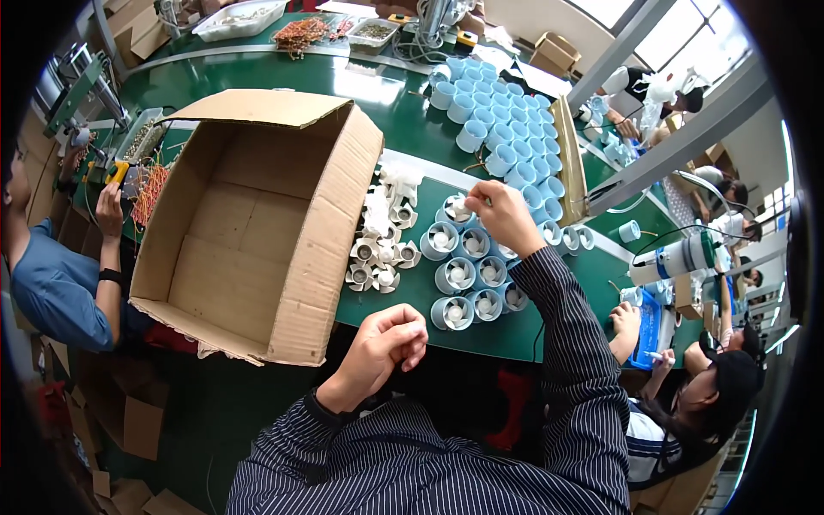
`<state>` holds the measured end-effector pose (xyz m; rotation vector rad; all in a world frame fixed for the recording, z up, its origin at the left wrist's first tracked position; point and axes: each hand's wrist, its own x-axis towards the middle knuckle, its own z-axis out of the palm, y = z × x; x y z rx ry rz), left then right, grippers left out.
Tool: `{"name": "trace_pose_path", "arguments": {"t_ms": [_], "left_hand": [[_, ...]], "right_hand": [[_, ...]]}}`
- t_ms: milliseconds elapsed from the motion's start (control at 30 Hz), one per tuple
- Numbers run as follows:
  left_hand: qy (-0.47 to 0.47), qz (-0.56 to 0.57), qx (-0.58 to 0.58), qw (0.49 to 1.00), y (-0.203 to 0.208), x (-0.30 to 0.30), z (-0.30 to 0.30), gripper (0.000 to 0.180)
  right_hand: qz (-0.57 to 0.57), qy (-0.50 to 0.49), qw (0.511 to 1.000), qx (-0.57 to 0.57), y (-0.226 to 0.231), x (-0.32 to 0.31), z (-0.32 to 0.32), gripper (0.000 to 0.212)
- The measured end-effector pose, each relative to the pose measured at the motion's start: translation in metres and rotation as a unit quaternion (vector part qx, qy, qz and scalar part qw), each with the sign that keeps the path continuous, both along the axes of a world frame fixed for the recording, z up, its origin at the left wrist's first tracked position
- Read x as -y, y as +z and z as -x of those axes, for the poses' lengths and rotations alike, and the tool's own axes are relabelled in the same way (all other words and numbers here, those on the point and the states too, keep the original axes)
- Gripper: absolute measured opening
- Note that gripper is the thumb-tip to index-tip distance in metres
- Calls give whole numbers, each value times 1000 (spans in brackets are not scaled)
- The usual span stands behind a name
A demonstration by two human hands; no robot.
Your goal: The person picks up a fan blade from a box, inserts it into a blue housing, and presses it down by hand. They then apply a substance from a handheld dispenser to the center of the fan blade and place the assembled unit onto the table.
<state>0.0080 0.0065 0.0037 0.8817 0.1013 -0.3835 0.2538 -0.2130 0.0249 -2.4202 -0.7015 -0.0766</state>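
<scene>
My right hand [502, 210] reaches over the far end of a group of light-blue round housings [451, 313]. Its fingers are pinched at a white fan wheel [457, 207] in one of them. Most housings in this group hold a white fan wheel inside. Nearer to me, my left hand [386, 348] hovers in front of the table edge, its fingers curled in and nothing showing in them. Loose white fan wheels [384, 278] lie in a pile left of the housings, with a crumpled white plastic bag [399, 180] at the pile's far end.
An open cardboard box [313, 249] stands at left on the green table [378, 90]. Many more blue housings [506, 129] stand in rows at the back right beside a cardboard strip [570, 159]. Co-workers sit at left and right; one person's hand [627, 322] is near a blue tray [648, 335].
</scene>
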Motion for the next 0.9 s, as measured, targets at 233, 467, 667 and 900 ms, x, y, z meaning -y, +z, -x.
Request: {"name": "trace_pose_path", "arguments": {"t_ms": [233, 467, 667, 900], "left_hand": [[68, 377, -12, 923, -11, -24, 6, 38], [66, 384, 16, 921, -3, -26, 7, 42], [30, 435, 68, 897, 6, -30, 10, 44], [87, 395, 154, 902, 22, -22, -1, 45]], "right_hand": [[8, 2, 1000, -14, 4, -5, 3, 15], [80, 21, 994, 69, 3, -16, 1, 12], [42, 47, 991, 119, 37, -18, 40, 17], [-121, 218, 967, -54, 87, -37, 186, 15]]}}
